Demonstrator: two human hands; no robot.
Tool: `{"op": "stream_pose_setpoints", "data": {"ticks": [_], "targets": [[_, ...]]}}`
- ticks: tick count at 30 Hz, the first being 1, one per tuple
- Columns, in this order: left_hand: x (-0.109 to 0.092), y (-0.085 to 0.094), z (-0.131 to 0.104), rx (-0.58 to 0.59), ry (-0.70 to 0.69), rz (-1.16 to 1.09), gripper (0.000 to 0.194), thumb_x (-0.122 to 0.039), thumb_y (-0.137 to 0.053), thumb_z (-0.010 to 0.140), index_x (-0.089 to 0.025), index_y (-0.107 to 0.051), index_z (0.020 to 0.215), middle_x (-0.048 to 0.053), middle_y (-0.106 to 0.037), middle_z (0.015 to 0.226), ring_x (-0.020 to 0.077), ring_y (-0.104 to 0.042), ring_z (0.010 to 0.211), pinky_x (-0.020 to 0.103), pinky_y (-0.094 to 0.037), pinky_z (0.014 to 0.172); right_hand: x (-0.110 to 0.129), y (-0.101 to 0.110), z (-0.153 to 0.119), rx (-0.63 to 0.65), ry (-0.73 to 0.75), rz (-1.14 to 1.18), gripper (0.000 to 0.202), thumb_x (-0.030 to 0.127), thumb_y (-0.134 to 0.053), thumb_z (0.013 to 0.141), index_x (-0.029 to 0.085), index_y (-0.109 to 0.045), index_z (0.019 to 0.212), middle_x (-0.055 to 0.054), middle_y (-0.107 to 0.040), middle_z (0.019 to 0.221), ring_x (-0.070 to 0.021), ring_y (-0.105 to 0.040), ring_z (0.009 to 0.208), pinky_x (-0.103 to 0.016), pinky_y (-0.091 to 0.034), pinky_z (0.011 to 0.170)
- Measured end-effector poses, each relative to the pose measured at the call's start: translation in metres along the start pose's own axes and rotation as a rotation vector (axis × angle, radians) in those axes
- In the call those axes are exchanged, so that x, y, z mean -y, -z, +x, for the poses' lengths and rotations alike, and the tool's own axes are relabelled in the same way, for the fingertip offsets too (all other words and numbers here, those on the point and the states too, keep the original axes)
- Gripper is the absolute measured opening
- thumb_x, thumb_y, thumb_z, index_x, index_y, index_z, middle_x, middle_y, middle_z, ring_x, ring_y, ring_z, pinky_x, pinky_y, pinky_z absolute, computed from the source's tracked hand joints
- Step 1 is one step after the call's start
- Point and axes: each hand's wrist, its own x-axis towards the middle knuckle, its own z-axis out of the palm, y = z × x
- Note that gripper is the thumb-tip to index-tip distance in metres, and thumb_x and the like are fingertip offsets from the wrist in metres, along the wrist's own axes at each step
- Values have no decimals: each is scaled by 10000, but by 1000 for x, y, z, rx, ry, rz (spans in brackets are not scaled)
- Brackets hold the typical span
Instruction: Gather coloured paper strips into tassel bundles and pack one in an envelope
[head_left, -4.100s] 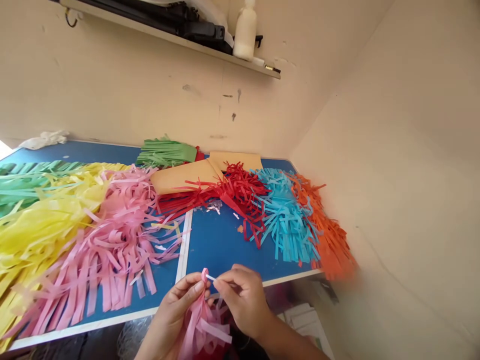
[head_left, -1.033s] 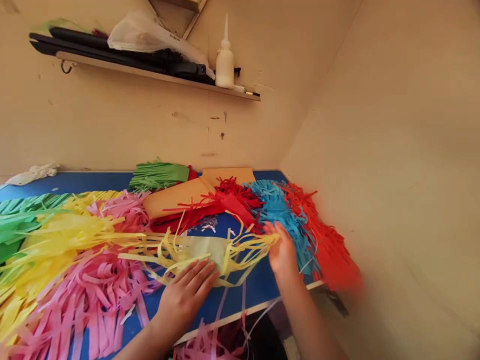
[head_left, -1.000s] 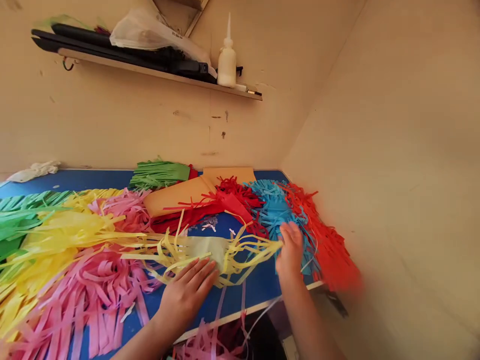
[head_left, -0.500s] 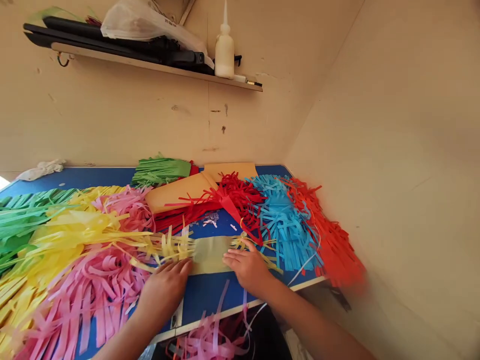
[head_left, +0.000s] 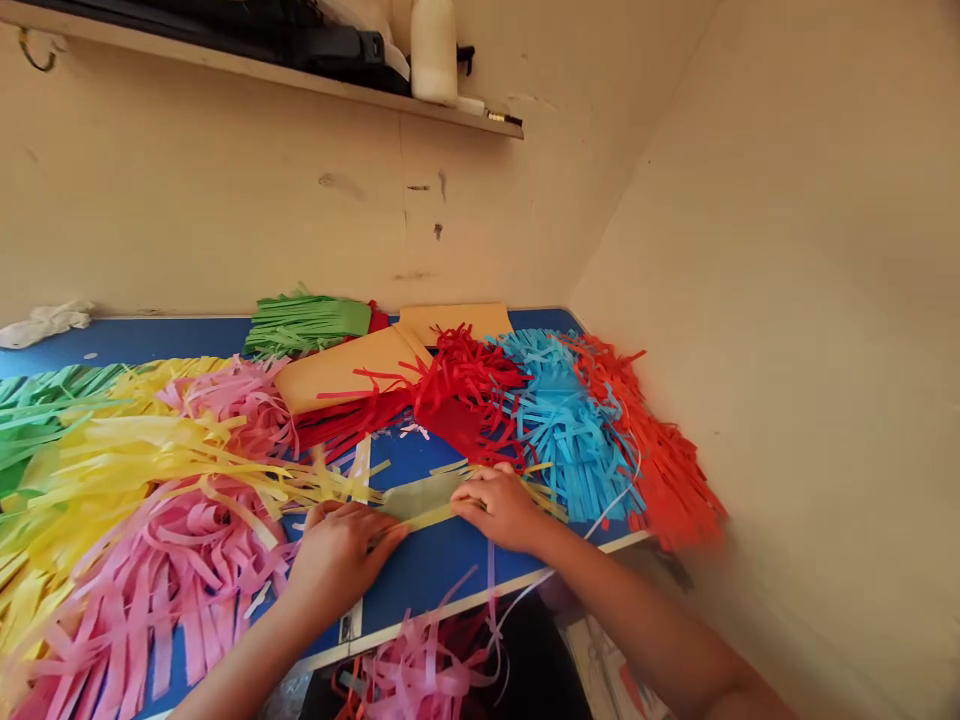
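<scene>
In left hand [head_left: 345, 555]: near-left edge of yellow fringed sheet [head_left: 424, 497], thumb and fingers together on it. In right hand [head_left: 501, 507]: same edge farther right, pinched between thumb and fingertips. Laid flat on blue table [head_left: 427, 575], between both hands; edge ends hidden beneath them. To left: yellow fringe pile [head_left: 142, 450] over pink fringe [head_left: 199, 545]. Just beyond: red fringe [head_left: 474, 375]. To right: light-blue fringe [head_left: 562, 420], then orange fringe [head_left: 667, 465]. Across table edge: white cord [head_left: 529, 583].
</scene>
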Motion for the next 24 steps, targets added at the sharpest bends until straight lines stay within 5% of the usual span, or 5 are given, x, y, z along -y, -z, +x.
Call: {"op": "stream_pose_setpoints", "data": {"ticks": [8,24], "targets": [[2,-5,22,39,210,168,471,-440,-321,961,-203,-716,862,88,-758,726,250,-703,715,393,-395,808,10,-12,30,-44,-221,-253,204,351,-613,893,214,-683,760,-8,-715,720,-165,-615,746,-335,-260,765],[5,-9,26,-29,172,222,392,-416,-382,952,-201,-683,823,43,-680,569,217,-643,573,361,-417,731,2,-18,31,-60,-238,-227,140,301,-649,849,215,-627,741,11,-694,733,-173,-602,749,-347,-275,777]]}}
